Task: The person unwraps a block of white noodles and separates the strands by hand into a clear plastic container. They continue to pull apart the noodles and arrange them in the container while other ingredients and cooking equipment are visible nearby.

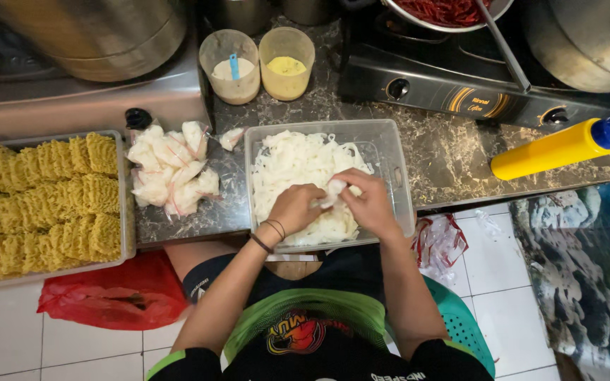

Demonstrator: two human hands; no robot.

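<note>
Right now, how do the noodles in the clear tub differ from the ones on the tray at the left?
The white noodles are flat, loose strands heaped in a clear tub; the yellow noodles are curly, pressed into separate blocks laid in rows on a tray. The left hand and right hand work over the white ones with a small filled bag between them; the yellow ones lie untouched. Both sit on the counter.

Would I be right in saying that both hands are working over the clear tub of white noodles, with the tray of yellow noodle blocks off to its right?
Not quite. In the head view the left hand and right hand are over the clear tub of white noodles, but the tray of yellow noodle blocks lies to its left, not its right.
</note>
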